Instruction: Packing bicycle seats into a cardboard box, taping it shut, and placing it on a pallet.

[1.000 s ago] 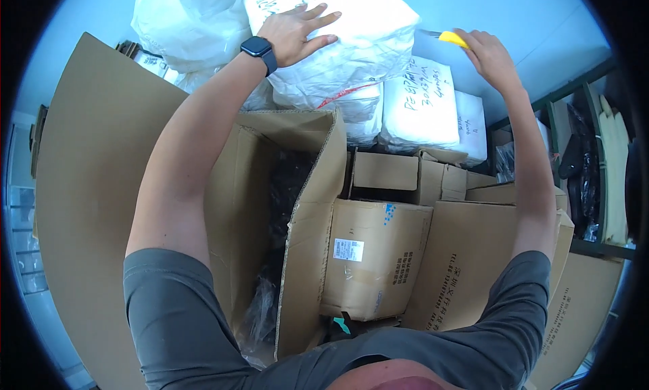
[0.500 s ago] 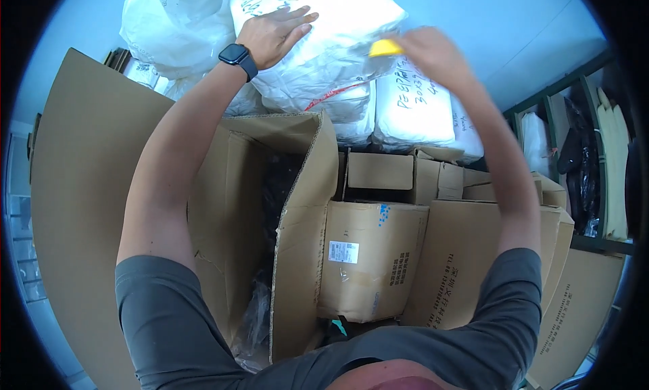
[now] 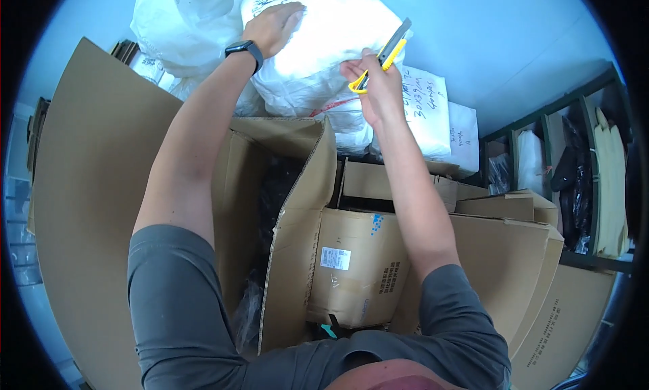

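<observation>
My left hand (image 3: 274,26) lies flat on top of a big white plastic sack (image 3: 324,58), fingers spread; a dark watch sits on that wrist. My right hand (image 3: 374,79) grips a yellow and grey utility knife (image 3: 384,57), held against the right side of the same sack with the blade end pointing up. The sack rests on top of a stack above an open cardboard box (image 3: 284,187) with dark contents inside.
More white sacks (image 3: 182,25) and handwritten white bags (image 3: 429,112) are piled against the blue wall. Closed and open cardboard boxes (image 3: 358,268) fill the space below. A large flat cardboard sheet (image 3: 88,207) stands at left. Metal shelving (image 3: 581,173) with dark items is at right.
My right hand has swung in from the far right toward the sack, bringing the utility knife up against it. My left hand has stayed on top of the sack.
</observation>
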Action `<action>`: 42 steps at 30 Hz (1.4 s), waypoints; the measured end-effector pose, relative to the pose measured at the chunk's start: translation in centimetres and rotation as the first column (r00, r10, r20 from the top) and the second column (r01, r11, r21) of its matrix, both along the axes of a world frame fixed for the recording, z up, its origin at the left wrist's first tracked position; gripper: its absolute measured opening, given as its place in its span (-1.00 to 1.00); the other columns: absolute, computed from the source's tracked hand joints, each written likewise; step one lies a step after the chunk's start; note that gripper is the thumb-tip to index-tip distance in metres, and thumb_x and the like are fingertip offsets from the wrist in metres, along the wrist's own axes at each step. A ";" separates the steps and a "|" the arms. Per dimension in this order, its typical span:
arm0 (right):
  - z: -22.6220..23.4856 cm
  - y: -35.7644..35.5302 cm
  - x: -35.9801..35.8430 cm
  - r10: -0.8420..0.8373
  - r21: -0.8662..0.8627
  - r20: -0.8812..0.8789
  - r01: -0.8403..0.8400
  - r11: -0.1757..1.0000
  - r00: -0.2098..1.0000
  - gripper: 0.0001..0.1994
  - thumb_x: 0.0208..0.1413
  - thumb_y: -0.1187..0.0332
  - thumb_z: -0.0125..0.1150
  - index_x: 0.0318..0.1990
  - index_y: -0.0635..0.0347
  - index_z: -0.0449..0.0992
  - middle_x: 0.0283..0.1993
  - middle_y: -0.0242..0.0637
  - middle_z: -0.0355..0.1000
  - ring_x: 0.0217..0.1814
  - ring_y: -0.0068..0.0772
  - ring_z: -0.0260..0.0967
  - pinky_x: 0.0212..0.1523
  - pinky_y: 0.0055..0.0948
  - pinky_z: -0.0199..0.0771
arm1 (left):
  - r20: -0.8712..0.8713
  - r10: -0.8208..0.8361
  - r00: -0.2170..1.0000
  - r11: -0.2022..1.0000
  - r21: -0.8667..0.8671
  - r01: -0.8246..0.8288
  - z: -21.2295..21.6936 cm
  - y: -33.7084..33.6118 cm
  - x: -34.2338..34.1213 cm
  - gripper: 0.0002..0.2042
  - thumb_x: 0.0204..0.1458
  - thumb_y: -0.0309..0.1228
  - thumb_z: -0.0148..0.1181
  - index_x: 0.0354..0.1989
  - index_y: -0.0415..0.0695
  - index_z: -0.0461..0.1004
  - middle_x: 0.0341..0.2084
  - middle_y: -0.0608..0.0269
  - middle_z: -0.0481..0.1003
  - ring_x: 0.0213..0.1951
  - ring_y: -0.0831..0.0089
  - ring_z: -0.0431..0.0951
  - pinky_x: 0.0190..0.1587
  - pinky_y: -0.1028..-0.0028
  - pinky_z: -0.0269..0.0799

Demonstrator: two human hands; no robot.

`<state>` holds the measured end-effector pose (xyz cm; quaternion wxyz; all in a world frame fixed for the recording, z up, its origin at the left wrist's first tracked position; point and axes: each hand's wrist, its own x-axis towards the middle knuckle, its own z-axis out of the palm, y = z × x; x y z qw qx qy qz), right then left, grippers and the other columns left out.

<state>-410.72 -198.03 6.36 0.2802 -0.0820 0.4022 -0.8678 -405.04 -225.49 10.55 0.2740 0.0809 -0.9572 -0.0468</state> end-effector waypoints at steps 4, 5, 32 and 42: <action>-0.7 -1.3 -1.5 -0.028 0.089 -0.098 0.037 0.995 0.995 -0.77 0.44 0.40 0.26 0.06 0.35 0.41 -0.17 -0.14 0.51 -0.22 -0.31 0.60 -0.22 -0.36 0.65 | -0.044 0.028 0.999 0.999 0.035 -0.026 -0.3 -0.3 -0.5 -0.56 0.50 -0.02 -0.12 0.28 0.12 0.60 0.20 0.22 0.65 0.26 0.13 0.59 0.31 0.11 0.52; -0.5 -1.6 -1.4 -0.045 0.153 -0.135 0.065 0.986 0.990 -0.79 0.39 0.47 0.30 0.04 0.33 0.41 -0.18 -0.12 0.51 -0.26 -0.28 0.59 -0.26 -0.36 0.63 | -0.069 0.015 0.998 1.000 -0.001 -0.015 -0.6 -0.7 -0.4 -0.56 0.49 -0.03 -0.12 0.28 0.11 0.60 0.20 0.24 0.65 0.26 0.14 0.60 0.30 0.11 0.52; -1.6 -0.3 4.2 -0.085 0.176 -0.764 0.334 0.926 0.640 -0.75 0.34 0.41 0.31 0.09 0.31 0.54 -0.12 -0.13 0.68 0.00 -0.25 0.70 0.07 -0.26 0.63 | -0.135 -0.200 0.970 0.963 -0.210 0.169 -1.7 6.7 6.3 -0.57 0.27 -0.16 0.38 0.31 0.15 0.62 0.22 0.24 0.62 0.13 0.16 0.68 0.09 0.22 0.68; -4.2 -4.2 6.4 -0.055 0.124 -0.960 0.591 0.797 0.276 -0.66 0.17 0.55 0.22 0.12 0.27 0.49 0.04 0.10 0.56 0.12 0.25 0.55 0.10 0.04 0.55 | -0.174 -0.113 0.978 0.982 0.131 0.137 -0.4 3.8 3.6 -0.71 0.24 -0.35 0.36 0.12 0.01 0.72 -0.24 0.01 0.74 -0.29 0.01 0.73 -0.18 0.16 0.67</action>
